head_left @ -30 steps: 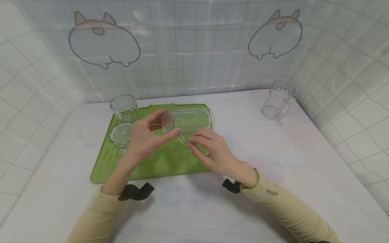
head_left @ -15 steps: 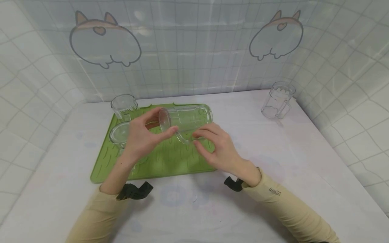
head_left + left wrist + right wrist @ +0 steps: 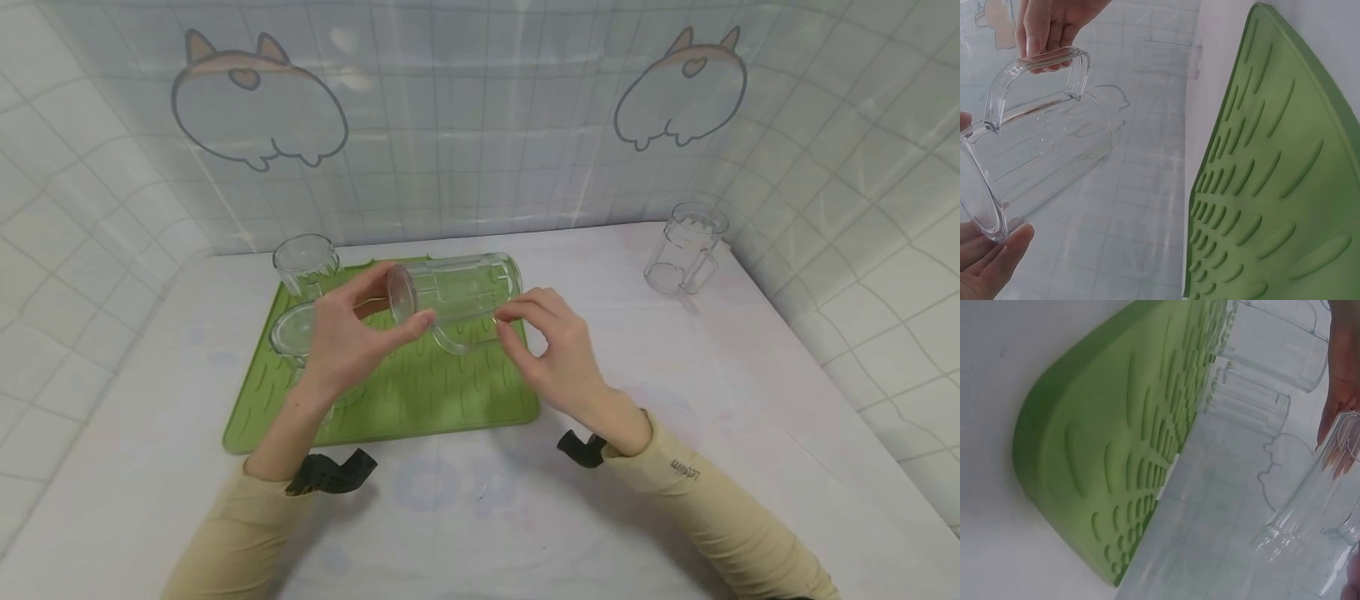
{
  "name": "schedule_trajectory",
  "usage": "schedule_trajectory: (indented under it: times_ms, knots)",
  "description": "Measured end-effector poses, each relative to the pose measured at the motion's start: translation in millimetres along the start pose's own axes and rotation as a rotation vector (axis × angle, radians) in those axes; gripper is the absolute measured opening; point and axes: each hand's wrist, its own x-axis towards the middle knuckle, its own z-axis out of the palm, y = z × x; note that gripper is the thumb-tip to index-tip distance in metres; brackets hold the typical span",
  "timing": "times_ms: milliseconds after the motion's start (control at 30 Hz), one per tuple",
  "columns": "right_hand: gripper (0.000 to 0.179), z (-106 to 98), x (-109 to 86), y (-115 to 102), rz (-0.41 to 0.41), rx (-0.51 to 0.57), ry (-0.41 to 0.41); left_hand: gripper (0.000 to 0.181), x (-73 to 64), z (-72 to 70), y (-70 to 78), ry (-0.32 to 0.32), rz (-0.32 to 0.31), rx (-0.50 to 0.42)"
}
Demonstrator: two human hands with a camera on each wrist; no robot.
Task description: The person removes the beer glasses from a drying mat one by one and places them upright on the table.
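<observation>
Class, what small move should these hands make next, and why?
Probably tilt the held mug vertical: the left hand and right hand hold it sideways above the green mat, where two mugs stand with bare mat beside them.

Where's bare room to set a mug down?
Bare: the green mat at its front right, nearer than the held mug; the table between the mat and the far-right mug. Crowded: the mat's left, with the rear mug, front mug and left hand close by.
</observation>
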Motion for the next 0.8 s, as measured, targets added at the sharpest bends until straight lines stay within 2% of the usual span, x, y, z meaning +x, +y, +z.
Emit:
schedule_trajectory:
  times_ms: [200,433,533,667,800]
  knots:
    - [0.009,-3,1.5,2,0.028,-0.037,0.016,0.055,-0.1,-0.3,2.0,0.004,-0.012,-0.002]
    - [0.01,-3,0.2,4,0.1,-0.069,0.003,0.05,-3.8,-3.6,31.6,0.021,0.009,-0.022]
    - [0.012,-3,-0.9,5,0.13,-0.061,-0.008,0.049,-4.9,-4.5,37.4,0.036,0.014,-0.009]
    - [0.016,-3,-1.7,6,0.184,-0.034,-0.038,0.05,-4.8,-4.0,34.6,0.054,0.029,-0.016]
    - [0.021,-5,-1.6,4,0.295,0.023,-0.112,0.054,-2.8,-2.0,18.6,0.067,0.037,-0.03]
